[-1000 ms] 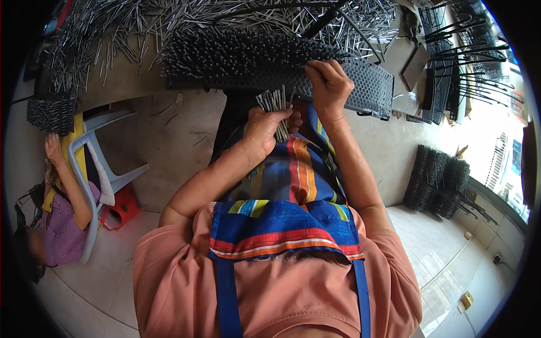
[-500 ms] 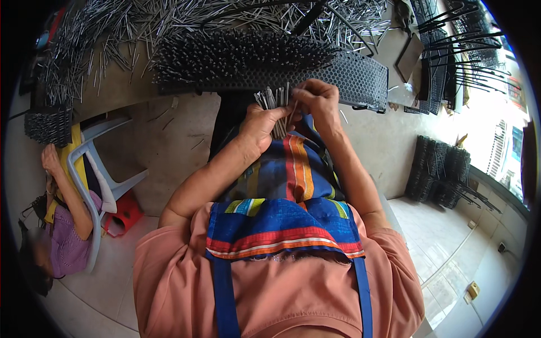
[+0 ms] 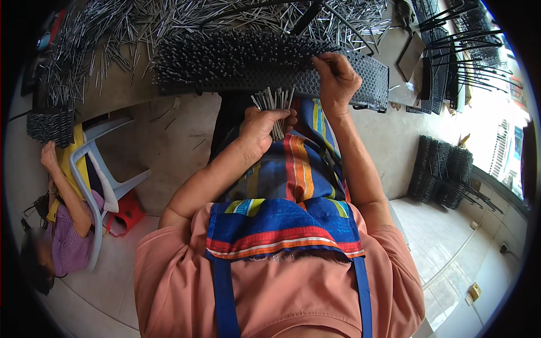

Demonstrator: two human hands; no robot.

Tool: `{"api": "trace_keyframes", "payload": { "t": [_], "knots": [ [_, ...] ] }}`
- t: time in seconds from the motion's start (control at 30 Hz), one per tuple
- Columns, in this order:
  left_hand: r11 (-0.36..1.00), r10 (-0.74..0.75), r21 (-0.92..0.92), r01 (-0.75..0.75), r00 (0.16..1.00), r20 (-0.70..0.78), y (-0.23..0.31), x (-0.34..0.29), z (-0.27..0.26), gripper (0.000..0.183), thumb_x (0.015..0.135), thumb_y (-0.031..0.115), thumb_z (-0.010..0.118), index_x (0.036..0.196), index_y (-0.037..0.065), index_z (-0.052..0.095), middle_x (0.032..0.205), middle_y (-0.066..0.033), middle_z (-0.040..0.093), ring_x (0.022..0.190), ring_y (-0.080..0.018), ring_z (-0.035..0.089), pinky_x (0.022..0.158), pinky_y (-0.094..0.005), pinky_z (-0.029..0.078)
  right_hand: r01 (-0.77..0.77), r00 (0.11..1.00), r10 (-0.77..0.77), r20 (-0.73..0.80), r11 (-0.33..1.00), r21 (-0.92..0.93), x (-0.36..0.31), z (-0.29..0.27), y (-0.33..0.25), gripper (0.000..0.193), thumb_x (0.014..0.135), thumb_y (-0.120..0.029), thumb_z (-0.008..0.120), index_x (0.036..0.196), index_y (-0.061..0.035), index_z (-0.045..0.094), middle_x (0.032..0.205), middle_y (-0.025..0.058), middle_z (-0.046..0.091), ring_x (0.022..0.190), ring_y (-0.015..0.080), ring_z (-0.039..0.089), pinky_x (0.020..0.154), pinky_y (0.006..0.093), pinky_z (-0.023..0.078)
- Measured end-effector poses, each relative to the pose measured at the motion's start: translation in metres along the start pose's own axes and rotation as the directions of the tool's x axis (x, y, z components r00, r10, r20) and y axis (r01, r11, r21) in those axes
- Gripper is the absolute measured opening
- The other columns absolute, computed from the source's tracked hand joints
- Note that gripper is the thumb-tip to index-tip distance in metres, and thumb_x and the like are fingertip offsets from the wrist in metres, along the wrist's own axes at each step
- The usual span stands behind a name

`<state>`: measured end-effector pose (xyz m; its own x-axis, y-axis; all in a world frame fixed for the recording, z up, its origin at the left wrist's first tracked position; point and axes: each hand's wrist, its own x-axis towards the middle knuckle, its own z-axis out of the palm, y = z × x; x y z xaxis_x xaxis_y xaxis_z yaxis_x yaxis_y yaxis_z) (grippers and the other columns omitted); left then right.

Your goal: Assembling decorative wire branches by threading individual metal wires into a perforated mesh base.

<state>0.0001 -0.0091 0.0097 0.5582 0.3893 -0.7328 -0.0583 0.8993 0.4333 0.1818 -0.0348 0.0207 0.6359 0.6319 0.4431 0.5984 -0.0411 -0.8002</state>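
My left hand is wrapped round a bundle of thin metal rods, held upright over the striped apron on my lap. My right hand is at the perforated black rack, its thumb and fingertips pinched together beside the last filled holes. Whatever sits between those fingertips is too small to make out. Many dark rods stand packed in the rack's left and middle part, while bare holes show toward its right end.
Loose metal rods lie heaped across the table behind the rack. At the left, a co-worker's hand touches another filled rack, near a grey plastic chair. Stacked black racks stand on the floor at right.
My right hand has moved from the bundle up and right to the rack. My left hand keeps its hold on the rods in nearly the same place.
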Motion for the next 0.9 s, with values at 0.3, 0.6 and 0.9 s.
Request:
{"api": "trace_keyframes", "payload": {
  "t": [0.3,0.6,0.9],
  "knots": [
    [1.0,0.021,-0.015,-0.019,0.995,0.096,0.002,0.004,-0.003,0.017,0.078,-0.007,0.064,0.096,-0.004,0.067,0.086,-0.0172,0.071,0.074,-0.0265,0.071,0.062,-0.0355,0.057,0.405,0.909,-0.279,0.308,0.761,-0.506,-0.013,-0.009,-0.018,0.019,0.074,-0.014,0.078,0.092,-0.0084,0.074,0.087,0.0091,0.066,0.068,0.019,0.065,0.061,0.0269,0.05],
    [1.0,-0.01,0.023,0.006,0.985,0.171,0.009,-0.005,0.013,0.018,0.082,-0.005,0.063,0.1,-0.001,0.067,0.085,-0.013,0.071,0.068,-0.0244,0.071,0.059,-0.0314,0.059,-0.799,0.551,0.602,0.577,0.581,0.157,-0.036,-0.029,-0.031,0.005,0.08,-0.004,0.071,0.08,0.0009,0.069,0.064,0.0011,0.062,0.051,0.0064,0.051,0.047,0.0222,0.039],
    [0.965,0.032,0.252,-0.068,0.989,0.143,-0.026,-0.015,-0.023,0.018,0.084,-0.002,0.064,0.101,0.001,0.068,0.087,-0.0092,0.071,0.076,-0.0194,0.07,0.067,-0.0319,0.057,-0.14,0.986,0.156,-0.051,0.96,0.244,-0.007,-0.026,-0.012,0.007,0.08,0.005,0.071,0.082,-0.0005,0.067,0.07,-0.0034,0.057,0.061,0.0031,0.048,0.055,0.0186,0.037]
  ]
}}
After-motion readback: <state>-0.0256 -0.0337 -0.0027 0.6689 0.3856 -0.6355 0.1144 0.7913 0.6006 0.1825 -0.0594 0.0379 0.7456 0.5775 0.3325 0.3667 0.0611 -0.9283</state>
